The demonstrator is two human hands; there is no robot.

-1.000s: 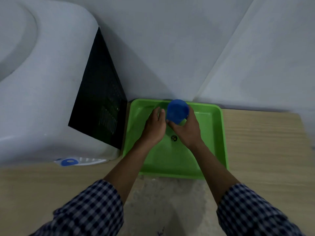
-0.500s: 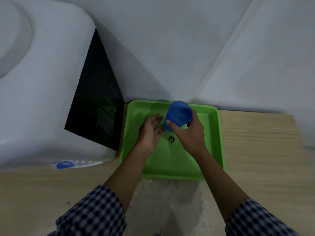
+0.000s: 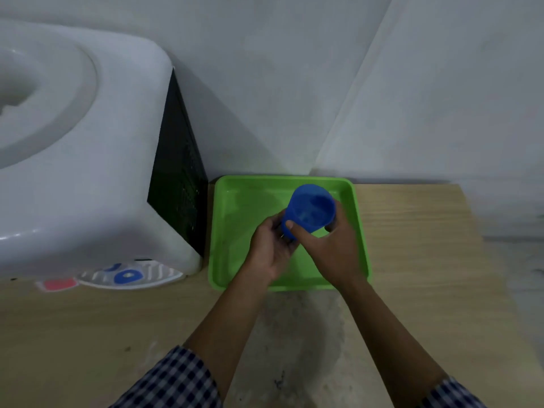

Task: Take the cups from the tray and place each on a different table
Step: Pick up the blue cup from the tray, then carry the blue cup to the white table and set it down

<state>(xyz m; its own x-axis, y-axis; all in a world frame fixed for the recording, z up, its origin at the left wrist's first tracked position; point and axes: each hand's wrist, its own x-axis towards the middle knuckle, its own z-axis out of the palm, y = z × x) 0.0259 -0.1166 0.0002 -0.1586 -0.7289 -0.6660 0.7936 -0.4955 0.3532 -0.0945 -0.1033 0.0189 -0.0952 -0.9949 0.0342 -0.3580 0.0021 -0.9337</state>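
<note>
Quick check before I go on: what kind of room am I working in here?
Probably a pantry or drinks corner, though that is a guess. A white water dispenser sits on a wooden counter against bare walls, with a green tray beside it. Both hands hold a blue cup.

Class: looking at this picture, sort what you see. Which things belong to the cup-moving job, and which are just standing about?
Job:
blue cup
green tray
left hand
right hand
wooden table

Standing about:
white water dispenser
wall
</note>
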